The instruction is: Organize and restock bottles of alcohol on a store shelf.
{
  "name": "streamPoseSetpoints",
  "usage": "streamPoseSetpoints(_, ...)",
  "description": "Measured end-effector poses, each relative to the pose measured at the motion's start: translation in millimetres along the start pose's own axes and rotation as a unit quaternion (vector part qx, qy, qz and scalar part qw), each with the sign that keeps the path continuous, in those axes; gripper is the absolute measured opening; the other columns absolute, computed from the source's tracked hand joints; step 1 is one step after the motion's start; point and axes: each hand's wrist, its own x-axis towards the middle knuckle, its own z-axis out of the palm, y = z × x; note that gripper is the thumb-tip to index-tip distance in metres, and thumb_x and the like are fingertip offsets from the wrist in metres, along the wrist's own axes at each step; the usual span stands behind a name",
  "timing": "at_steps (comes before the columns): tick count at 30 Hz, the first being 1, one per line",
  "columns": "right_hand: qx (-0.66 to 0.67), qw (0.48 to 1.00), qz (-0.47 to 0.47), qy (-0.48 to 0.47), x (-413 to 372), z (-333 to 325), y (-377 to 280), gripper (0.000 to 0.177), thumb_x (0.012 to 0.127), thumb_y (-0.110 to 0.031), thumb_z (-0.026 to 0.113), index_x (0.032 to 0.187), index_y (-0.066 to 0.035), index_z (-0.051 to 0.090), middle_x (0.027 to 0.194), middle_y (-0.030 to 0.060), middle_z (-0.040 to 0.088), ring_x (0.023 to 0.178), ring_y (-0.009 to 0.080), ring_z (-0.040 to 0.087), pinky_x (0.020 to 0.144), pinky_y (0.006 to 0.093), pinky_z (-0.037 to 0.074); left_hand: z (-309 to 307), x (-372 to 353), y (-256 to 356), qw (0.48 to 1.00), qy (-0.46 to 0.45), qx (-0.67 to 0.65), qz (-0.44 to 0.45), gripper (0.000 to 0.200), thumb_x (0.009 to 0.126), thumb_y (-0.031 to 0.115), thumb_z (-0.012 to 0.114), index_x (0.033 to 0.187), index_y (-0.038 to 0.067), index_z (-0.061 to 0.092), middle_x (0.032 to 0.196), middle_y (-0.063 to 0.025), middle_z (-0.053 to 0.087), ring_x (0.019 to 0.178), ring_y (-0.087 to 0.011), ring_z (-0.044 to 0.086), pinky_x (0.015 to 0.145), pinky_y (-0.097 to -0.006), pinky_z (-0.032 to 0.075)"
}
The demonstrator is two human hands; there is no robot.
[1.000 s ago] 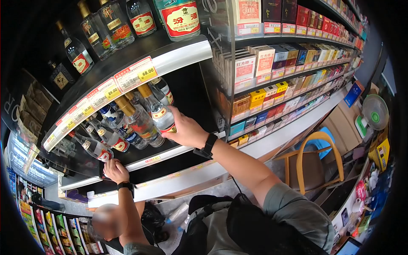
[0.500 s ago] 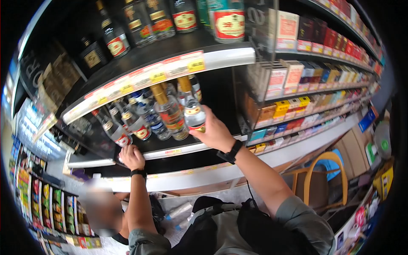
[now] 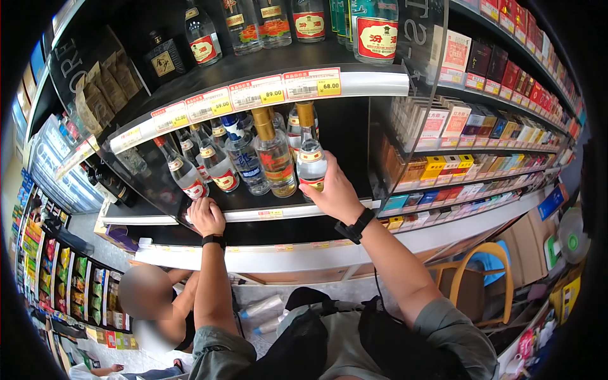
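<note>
1. Bottle point(image 3: 311, 161) first: clear, gold-capped, it stands straighter than a second ago, when it leaned in among its neighbours. Its base is hidden behind the palm, so I cannot tell whether it rests on the shelf point(image 3: 278, 213).
2. The right hand point(image 3: 335, 190) keeps its fingers wrapped round the bottle's lower body, with no loosening over that second.
3. Just left of that hand, close against the held bottle, stands a tall bottle point(image 3: 273, 155) with an amber label.
4. The left hand point(image 3: 206, 216) has stayed at the shelf's front lip, fingers curled up against it, right below a red-label bottle point(image 3: 189, 180). Whether it pinches anything is hidden.
5. My reading is that the bottle is now about level with the front row, though it is not let go.
6. Under the left arm a person point(image 3: 152, 304) crouches. Past the right hand, packs point(image 3: 475, 126) fill the racks.
</note>
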Motion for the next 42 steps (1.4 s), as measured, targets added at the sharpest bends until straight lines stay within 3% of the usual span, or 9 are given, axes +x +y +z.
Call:
streamPoseSetpoints(27, -0.010, 1.000, -0.003, 0.009, -4.1, 1.6, 3.6, 0.092, 0.089, -0.030, 0.084, 0.154, 0.008, 0.032, 0.145, 0.0324, 0.054, 0.135, 0.0470, 0.056, 0.113, 0.0494, 0.047, 2.7, -1.4, -2.3, 1.000, 0.008, -0.004, -0.001, 0.015, 0.089, 0.015, 0.054, 0.077, 0.009, 0.061, 0.078, -0.0099, 0.062, 0.079, -0.0338, 0.059, 0.079, -0.0456, 0.040)
streamPoseSetpoints(33, 0.006, 1.000, -0.009, 0.016, -12.3, 3.4, 5.0, 0.090, 0.091, -0.027, 0.083, 0.155, 0.009, 0.031, 0.148, 0.0328, 0.051, 0.140, 0.0460, 0.051, 0.116, 0.0494, 0.044, 2.9, -1.3, -0.9, 1.000, 0.009, 0.001, -0.004, 0.018, 0.090, 0.017, 0.053, 0.076, 0.009, 0.061, 0.078, -0.0103, 0.061, 0.079, -0.0335, 0.058, 0.079, -0.0456, 0.039)
streamPoseSetpoints(35, 0.003, 0.999, -0.022, 0.027, -15.3, 4.2, 6.0, 0.089, 0.090, -0.018, 0.084, 0.155, 0.007, 0.030, 0.145, 0.0297, 0.052, 0.138, 0.0437, 0.054, 0.117, 0.0455, 0.043, 3.0, -1.8, -1.4, 1.000, 0.009, 0.003, -0.003, 0.018, 0.090, 0.017, 0.053, 0.076, 0.009, 0.061, 0.078, -0.0103, 0.061, 0.079, -0.0334, 0.058, 0.079, -0.0456, 0.039)
streamPoseSetpoints(42, 0.068, 0.997, -0.019, 0.042, -27.2, 9.5, 19.4, 0.091, 0.090, -0.019, 0.086, 0.155, 0.008, 0.029, 0.150, 0.0308, 0.048, 0.140, 0.0424, 0.051, 0.120, 0.0469, 0.040, 2.7, -2.3, -2.3, 1.000, 0.004, 0.001, -0.001, 0.017, 0.090, 0.018, 0.053, 0.077, 0.010, 0.062, 0.077, -0.0095, 0.061, 0.079, -0.0328, 0.058, 0.079, -0.0450, 0.039)
